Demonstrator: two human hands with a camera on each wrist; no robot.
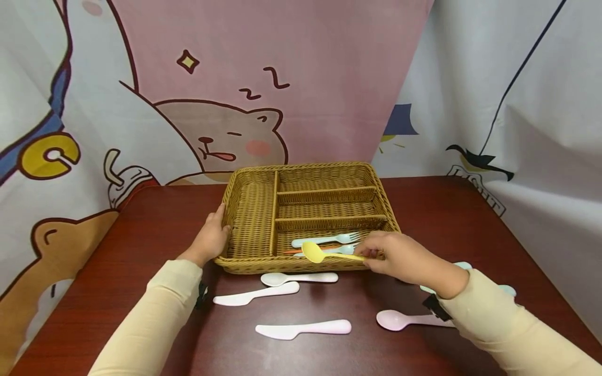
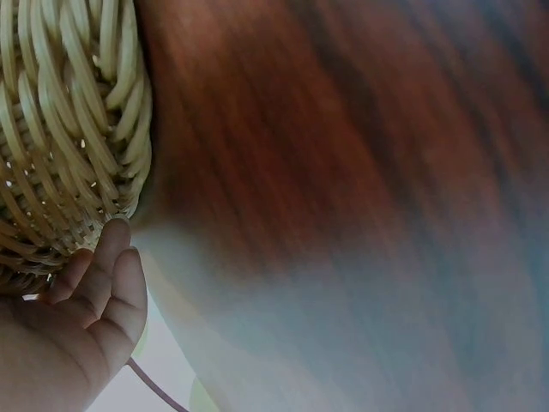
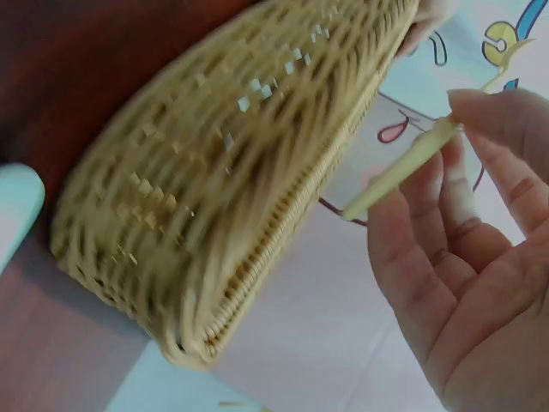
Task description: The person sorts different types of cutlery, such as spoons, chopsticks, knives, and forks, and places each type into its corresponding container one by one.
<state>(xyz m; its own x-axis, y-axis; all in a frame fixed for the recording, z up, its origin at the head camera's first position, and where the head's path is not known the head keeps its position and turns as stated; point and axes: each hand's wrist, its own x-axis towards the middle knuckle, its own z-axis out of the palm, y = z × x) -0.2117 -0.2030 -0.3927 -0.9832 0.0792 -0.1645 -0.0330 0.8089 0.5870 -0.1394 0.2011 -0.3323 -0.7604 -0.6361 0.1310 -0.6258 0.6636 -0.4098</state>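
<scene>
A woven cutlery basket (image 1: 274, 214) with several compartments stands on the table. My left hand (image 1: 212, 237) holds its left rim; in the left wrist view, the fingers (image 2: 129, 292) lie against the outer wicker wall (image 2: 73, 129). With thumb and fingertips, my right hand (image 1: 397, 256) pinches the handle of a yellow spoon (image 1: 314, 253), bowl pointing left, above the front right compartment. Inside that compartment lie a pale blue fork (image 1: 324, 240), a second pale fork (image 1: 347, 249) and a partly hidden orange piece. The right wrist view shows the spoon's handle (image 3: 403, 167) between the fingers.
Before the basket lie a white spoon (image 1: 301, 278), a white knife (image 1: 256, 294), a pinkish knife (image 1: 303, 329) and a pink spoon (image 1: 395, 320). Pale blue pieces (image 1: 508, 290) are partly hidden by the right arm. A printed cloth (image 1: 329, 78) hangs behind the table.
</scene>
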